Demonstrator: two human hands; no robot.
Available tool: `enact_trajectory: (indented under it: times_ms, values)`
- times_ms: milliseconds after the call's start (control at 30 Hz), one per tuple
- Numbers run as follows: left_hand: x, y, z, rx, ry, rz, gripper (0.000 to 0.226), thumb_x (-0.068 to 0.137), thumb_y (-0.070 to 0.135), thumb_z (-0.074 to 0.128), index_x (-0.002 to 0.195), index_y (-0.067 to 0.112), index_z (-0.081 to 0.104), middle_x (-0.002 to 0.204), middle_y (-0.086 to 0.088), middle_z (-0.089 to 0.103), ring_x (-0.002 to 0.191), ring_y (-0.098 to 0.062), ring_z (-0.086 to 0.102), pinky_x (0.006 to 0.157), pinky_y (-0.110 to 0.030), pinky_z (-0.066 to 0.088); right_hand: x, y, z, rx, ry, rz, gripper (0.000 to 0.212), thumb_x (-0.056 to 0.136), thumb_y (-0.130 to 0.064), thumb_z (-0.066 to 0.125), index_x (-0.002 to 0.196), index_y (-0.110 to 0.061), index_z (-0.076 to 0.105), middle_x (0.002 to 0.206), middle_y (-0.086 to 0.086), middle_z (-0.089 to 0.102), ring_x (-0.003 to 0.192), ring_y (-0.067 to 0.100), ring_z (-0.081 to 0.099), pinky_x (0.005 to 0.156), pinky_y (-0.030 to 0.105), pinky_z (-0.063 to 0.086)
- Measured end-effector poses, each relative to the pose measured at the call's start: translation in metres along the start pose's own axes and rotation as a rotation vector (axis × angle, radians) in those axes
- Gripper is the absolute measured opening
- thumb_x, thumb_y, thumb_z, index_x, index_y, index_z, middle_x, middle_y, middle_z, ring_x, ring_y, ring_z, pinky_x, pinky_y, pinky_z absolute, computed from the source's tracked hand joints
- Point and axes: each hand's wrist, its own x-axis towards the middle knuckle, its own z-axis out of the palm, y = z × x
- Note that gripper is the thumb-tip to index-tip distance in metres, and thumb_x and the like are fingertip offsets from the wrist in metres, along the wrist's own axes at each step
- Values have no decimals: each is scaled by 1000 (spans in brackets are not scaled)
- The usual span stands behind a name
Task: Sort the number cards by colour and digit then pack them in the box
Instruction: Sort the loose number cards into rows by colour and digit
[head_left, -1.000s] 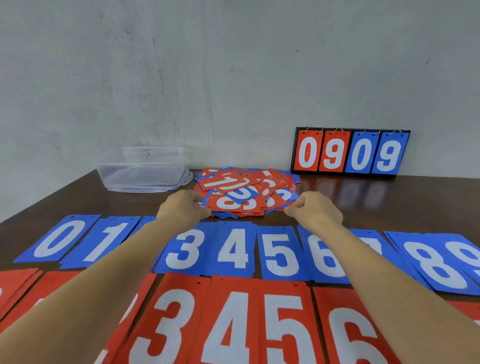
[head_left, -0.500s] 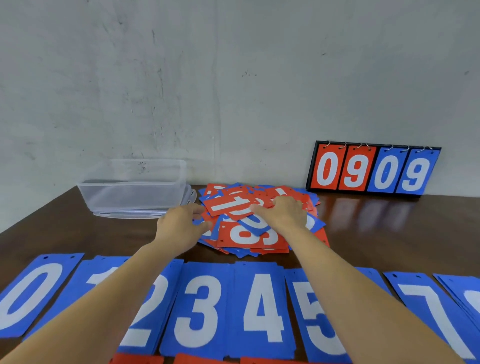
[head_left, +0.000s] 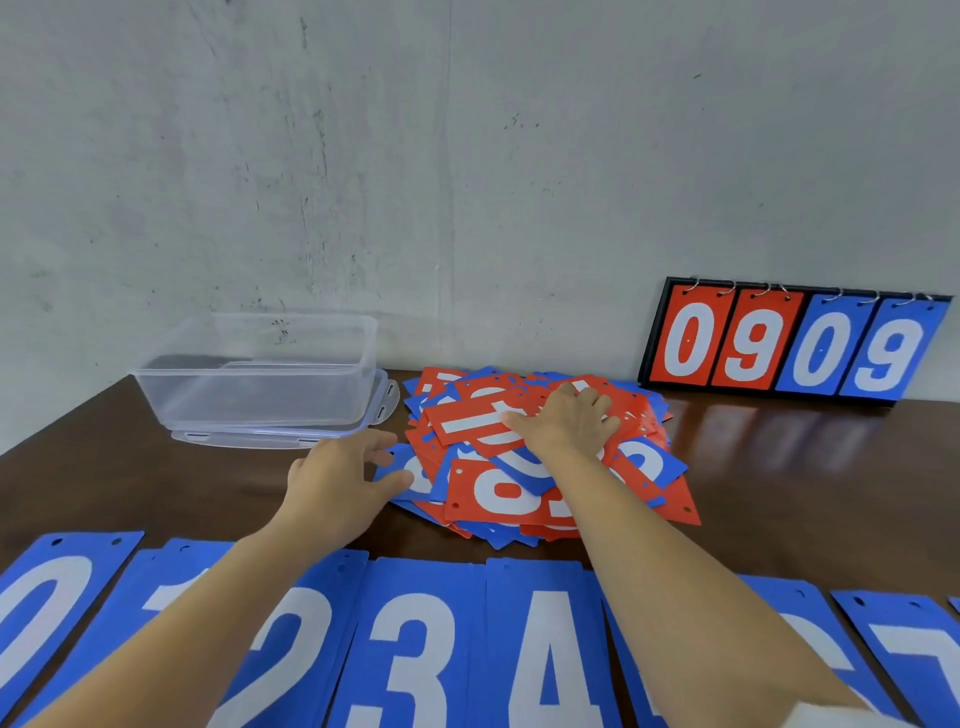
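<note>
A loose heap of red and blue number cards (head_left: 498, 493) lies mid-table. My right hand (head_left: 569, 421) rests flat on top of the heap, fingers spread over a red card. My left hand (head_left: 337, 478) sits at the heap's left edge, fingers relaxed, thumb touching a blue card. A row of blue cards (head_left: 415, 649) marked 0 to 7 runs along the near edge. A clear plastic box (head_left: 260, 374) stands on its lid at the back left.
A black flip scoreboard (head_left: 795, 343) showing 0 9 0 9 leans against the wall at the back right. Bare dark wood table (head_left: 805, 478) shows right of the heap. The wall stands close behind.
My right hand has slid from the heap's near right edge up onto its top. My left hand stays at the left edge. The view has tilted up, so the red row has dropped from sight.
</note>
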Motion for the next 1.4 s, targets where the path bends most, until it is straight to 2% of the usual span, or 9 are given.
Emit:
enact_trajectory:
  times_ms: [267,367,533,667,867,1033,1167,1267,1400]
  values:
    - [-4,14,-2,47,-24,7,53,86,43,67,134,28,51,121,9,64,114,-14,57,104,-44,43,0,12,-8,313,95,-117,26,90,-22,60,115,-19,54,104,-5,61,102,21,56,96,36,30]
    - [-7,23,-6,14,-6,22,52,86,41,68,133,26,53,122,7,65,113,-14,59,101,-43,46,0,20,-20,599,55,-148,33,86,-11,61,117,-16,52,102,-5,59,100,21,58,96,39,42]
    - [-14,47,-17,-106,112,104,47,88,31,68,131,16,57,128,-1,62,115,-17,57,97,-36,47,-15,22,-67,960,-42,-273,40,82,10,55,112,-16,49,95,-6,54,81,8,58,66,19,50]
    - [-16,71,-28,-164,185,181,59,91,40,62,141,14,45,140,-2,52,132,-24,44,109,-44,37,-37,17,-109,985,-205,-390,43,83,11,57,113,-19,49,97,-5,59,83,10,62,68,22,54]
    - [-31,91,-34,-564,-67,64,19,96,18,58,100,5,72,98,-15,73,91,-29,71,87,-43,56,-75,19,-139,982,-286,-405,46,83,6,65,120,-17,50,106,10,65,82,18,68,62,23,58]
    - [-48,86,-34,-850,-73,-78,8,86,13,71,87,5,70,96,-18,73,93,-35,69,89,-47,55,-108,38,-130,993,-350,-222,33,81,-24,76,105,-6,62,88,5,73,64,10,64,53,18,48]
    - [-61,81,-27,-900,-92,-94,9,82,10,74,86,5,68,97,-18,72,85,-28,65,91,-45,52,-134,46,-115,940,-257,-246,20,83,-12,74,90,3,62,71,9,67,46,5,59,43,15,44]
    - [-69,77,-24,-930,-103,-88,6,90,10,65,85,11,66,84,-8,70,71,-17,62,58,-23,55,-146,51,-114,836,-145,-294,20,84,-7,71,90,10,62,77,12,70,52,11,62,60,27,55]
    - [-79,68,-23,-870,-118,-70,14,95,14,59,96,3,67,101,-17,69,88,-28,60,84,-37,52,-159,64,-116,696,-73,-323,15,87,-6,62,97,5,66,91,15,72,73,26,69,76,44,57]
